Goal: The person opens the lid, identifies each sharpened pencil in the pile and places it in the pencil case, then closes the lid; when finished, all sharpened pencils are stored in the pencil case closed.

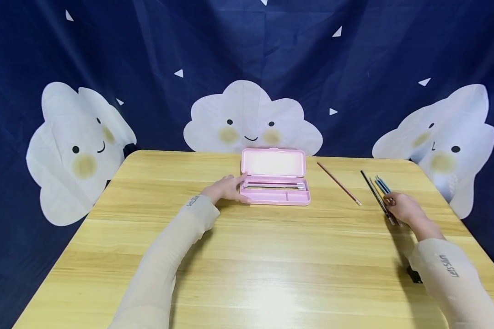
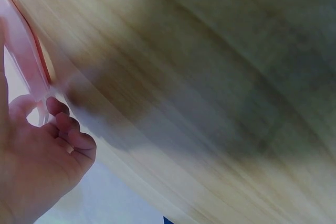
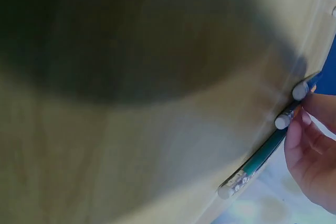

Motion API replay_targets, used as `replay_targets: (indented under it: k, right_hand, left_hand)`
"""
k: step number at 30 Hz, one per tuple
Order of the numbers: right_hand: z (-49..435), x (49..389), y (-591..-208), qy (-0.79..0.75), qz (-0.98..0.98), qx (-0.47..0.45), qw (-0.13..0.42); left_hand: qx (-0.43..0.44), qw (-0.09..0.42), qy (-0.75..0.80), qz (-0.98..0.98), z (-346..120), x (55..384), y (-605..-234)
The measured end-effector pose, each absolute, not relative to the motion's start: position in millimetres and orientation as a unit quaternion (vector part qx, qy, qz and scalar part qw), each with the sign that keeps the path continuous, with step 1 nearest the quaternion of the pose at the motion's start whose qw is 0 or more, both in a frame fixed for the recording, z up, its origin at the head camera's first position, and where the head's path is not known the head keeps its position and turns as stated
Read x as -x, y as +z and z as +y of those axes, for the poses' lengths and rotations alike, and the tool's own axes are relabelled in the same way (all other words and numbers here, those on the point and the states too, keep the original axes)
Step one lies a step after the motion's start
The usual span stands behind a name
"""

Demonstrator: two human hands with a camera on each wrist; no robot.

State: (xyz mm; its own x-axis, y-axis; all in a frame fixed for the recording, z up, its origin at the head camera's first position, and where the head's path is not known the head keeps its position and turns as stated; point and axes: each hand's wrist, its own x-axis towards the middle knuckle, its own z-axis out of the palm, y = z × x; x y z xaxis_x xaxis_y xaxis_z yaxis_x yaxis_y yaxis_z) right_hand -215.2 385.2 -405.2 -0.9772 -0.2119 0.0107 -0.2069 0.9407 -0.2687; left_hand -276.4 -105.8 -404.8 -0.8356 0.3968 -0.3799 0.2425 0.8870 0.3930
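Note:
A pink pencil case stands with its lid flipped back, and pencils lie in its long slot. My left hand holds the left end of the case, thumb at the near corner and fingers toward the hinge. In the left wrist view, curled fingers show beside the pink end. Over at the right, my right hand pinches among several pencils, with blue ones reaching past the fingertips. A dark pencil lies along their left. In the right wrist view, a green pencil with a white eraser shows below the pinch.
A reddish-brown pencil lies slanted on the wooden table between the case and the right hand. Behind the table hangs a dark blue curtain with white clouds.

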Motion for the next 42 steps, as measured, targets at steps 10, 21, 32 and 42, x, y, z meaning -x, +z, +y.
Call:
replay_targets:
  k: [10, 21, 32, 42]
  right_hand:
    - [382.8, 218.6, -407.7, -0.145, 0.985, 0.094, 0.033]
    - [366.0, 219.4, -401.0, -0.196, 0.973, 0.125, -0.004]
    - [329.5, 230.7, -403.7, -0.253, 0.951, 0.178, -0.016]
    - [295.6, 239.4, -405.2, -0.267, 0.931, 0.244, -0.042]
  left_hand:
    - [-0.179, 0.222, 0.168, 0.944, -106.5, 276.5, -405.8]
    - [-0.167, 0.23, 0.171, 0.943, -105.9, 275.3, -404.2]
    - [-0.172, 0.228, 0.172, 0.943, -105.6, 274.6, -404.5]
    - [-0.178, 0.221, 0.17, 0.944, -105.9, 273.9, -403.7]
